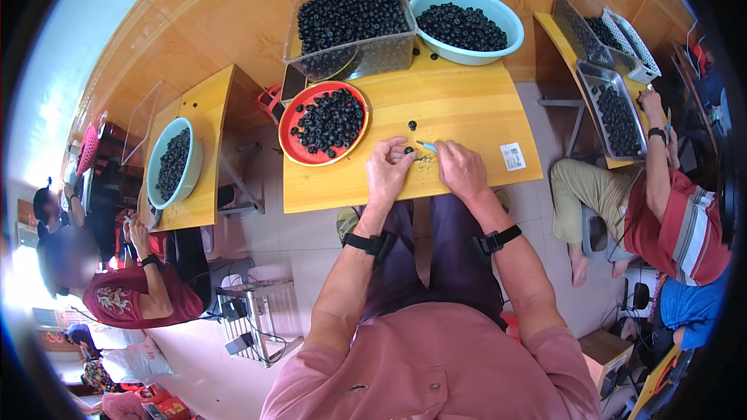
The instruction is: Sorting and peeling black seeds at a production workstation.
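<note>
Over the near edge of a yellow wooden table (459, 101), my left hand (389, 169) pinches a small round black part (409, 151) between thumb and fingertips. My right hand (461, 170) is closed around a slim light-blue tool (426, 145); its working tip is too small to make out. Pale crumbs (426, 169) lie on the wood between the hands. Just beyond them sits a single loose black part (412, 125). To the left, a red round tray (289, 145) with a yellow rim holds many similar black parts.
At the table's back stand a clear plastic bin (373, 48) and a light-blue basin (504, 48), both heaped with black parts. A white label (513, 156) is stuck at the right. Co-workers sit at tables on the left (132, 292) and right (669, 218).
</note>
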A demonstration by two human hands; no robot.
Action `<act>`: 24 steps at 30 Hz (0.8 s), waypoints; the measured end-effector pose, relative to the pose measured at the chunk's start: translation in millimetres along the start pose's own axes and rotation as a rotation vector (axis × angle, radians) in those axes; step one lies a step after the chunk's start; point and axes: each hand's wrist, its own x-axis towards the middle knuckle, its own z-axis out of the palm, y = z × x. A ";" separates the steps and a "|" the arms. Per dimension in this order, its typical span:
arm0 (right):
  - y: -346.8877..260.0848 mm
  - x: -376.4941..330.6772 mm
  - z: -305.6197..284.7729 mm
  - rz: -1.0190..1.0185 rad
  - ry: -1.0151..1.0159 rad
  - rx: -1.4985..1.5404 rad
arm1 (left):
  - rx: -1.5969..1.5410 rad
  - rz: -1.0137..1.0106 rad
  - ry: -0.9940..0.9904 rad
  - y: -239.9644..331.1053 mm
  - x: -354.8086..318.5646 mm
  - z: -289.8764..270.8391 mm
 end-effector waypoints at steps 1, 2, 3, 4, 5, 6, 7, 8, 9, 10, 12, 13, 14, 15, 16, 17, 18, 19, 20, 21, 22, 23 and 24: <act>-0.1 0.0 -0.1 -0.002 0.002 -0.001 | 0.028 0.031 0.012 1.1 -0.8 -0.1; -0.1 0.1 0.3 0.002 0.012 -0.004 | 0.028 0.034 0.013 2.4 -1.2 -1.4; -0.4 0.6 1.2 0.004 0.023 -0.007 | 0.074 0.034 0.009 3.1 -1.2 -4.1; -1.1 0.4 1.7 0.000 0.028 -0.006 | 0.121 0.035 0.007 5.3 -1.5 -6.7; -2.2 -0.5 1.8 0.014 0.026 -0.001 | 0.123 0.041 0.011 3.3 -3.1 -9.2; -3.2 1.5 2.5 0.024 0.030 0.004 | 0.103 0.058 0.059 1.4 -2.0 -13.1; -3.4 1.7 2.9 0.015 0.041 0.008 | 0.082 0.076 0.107 -0.3 0.9 -17.0; -3.1 1.0 3.0 0.022 0.043 0.007 | 0.087 0.088 0.116 -2.0 6.0 -24.4; -1.2 0.6 3.4 0.034 0.042 0.001 | 0.138 0.150 0.173 0.2 11.6 -33.4; -1.1 1.2 2.4 0.033 0.046 0.003 | 0.189 0.207 0.230 3.1 14.8 -43.4; 3.3 -0.7 -1.4 0.062 0.051 -0.027 | 0.330 0.201 0.291 19.4 35.3 -59.6; 4.1 -0.5 -0.9 0.062 0.053 -0.027 | 0.462 0.344 0.360 29.4 44.5 -65.3; 5.9 -1.0 0.9 0.074 0.068 -0.045 | 0.592 0.488 0.427 37.9 51.9 -66.5; 5.7 1.3 2.6 0.082 0.087 -0.062 | 0.566 0.454 0.340 42.4 57.1 -67.8; 5.9 2.6 3.6 0.082 0.093 -0.064 | 0.537 0.420 0.251 46.1 62.1 -66.9; 5.9 3.1 4.0 0.099 0.108 -0.062 | 0.589 0.514 0.141 35.0 70.5 -63.8; 4.5 4.1 5.7 0.114 0.123 -0.059 | 0.616 0.432 0.017 25.4 73.5 -56.7; 5.3 3.8 5.7 0.117 0.129 -0.067 | 0.615 0.431 -0.045 22.5 73.9 -44.0; 5.9 3.1 5.2 0.134 0.108 -0.063 | 0.613 0.431 -0.108 19.9 73.1 -30.7; 4.7 4.2 5.3 0.146 0.089 -0.057 | 0.635 0.480 -0.097 11.7 74.5 -21.3; 5.3 3.5 5.6 0.148 0.098 -0.069 | 0.653 0.530 -0.092 8.9 75.2 -9.8; 4.9 3.1 6.5 0.157 0.108 -0.061 | 0.655 0.464 -0.092 6.3 74.8 -1.2; 5.2 2.7 6.8 0.166 0.118 -0.052 | 0.646 0.477 -0.092 5.4 75.7 2.8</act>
